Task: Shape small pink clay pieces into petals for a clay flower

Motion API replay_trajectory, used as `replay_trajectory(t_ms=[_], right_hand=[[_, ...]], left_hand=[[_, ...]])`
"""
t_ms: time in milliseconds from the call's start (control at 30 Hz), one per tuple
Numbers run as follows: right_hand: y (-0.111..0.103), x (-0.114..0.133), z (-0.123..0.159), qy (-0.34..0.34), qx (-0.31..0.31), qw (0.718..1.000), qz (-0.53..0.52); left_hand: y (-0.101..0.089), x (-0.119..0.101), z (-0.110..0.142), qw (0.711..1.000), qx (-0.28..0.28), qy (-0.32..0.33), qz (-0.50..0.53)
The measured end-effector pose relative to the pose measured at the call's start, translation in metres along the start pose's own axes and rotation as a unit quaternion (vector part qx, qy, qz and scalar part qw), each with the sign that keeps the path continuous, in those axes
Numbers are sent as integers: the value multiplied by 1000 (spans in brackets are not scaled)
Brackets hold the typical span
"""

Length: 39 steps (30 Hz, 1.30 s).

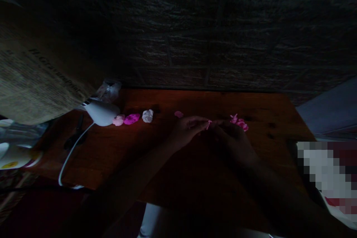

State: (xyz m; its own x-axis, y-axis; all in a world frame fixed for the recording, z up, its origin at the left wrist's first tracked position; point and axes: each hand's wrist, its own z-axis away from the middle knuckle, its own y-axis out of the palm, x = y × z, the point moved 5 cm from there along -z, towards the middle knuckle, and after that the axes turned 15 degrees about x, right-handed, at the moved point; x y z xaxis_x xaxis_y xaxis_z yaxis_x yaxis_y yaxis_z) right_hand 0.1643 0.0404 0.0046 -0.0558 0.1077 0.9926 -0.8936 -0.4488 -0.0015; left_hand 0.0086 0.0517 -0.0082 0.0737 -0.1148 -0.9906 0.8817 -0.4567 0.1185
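Note:
Over the middle of the wooden table, my left hand is closed, its thumb and fingertips pinching a small pink clay piece. My right hand meets it from the other side, fingers closed at the same piece; shadow hides part of its grip. Just behind my left hand lies a flat pink clay disc. Pink petal-like clay shapes rest beyond my right hand. Farther left, a pale pink lump, a magenta lump and a white lump sit in a row.
A white lamp-like device with a white cable stands left, near dark scissors. Crumpled clear plastic lies behind it. A printed sack fills the upper left. A paper cup lies at the table's left edge. A brick-patterned wall rises behind.

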Motion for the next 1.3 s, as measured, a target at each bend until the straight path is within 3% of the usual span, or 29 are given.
replay_trajectory(t_ms=[800, 1300], right_hand=[[0, -2, -2, -25, 1, 1000, -7], [-5, -4, -1, -21, -14, 1000, 17]], left_hand=[[2, 8, -2, 993, -3, -16, 117], [0, 8, -4, 993, -3, -14, 118]])
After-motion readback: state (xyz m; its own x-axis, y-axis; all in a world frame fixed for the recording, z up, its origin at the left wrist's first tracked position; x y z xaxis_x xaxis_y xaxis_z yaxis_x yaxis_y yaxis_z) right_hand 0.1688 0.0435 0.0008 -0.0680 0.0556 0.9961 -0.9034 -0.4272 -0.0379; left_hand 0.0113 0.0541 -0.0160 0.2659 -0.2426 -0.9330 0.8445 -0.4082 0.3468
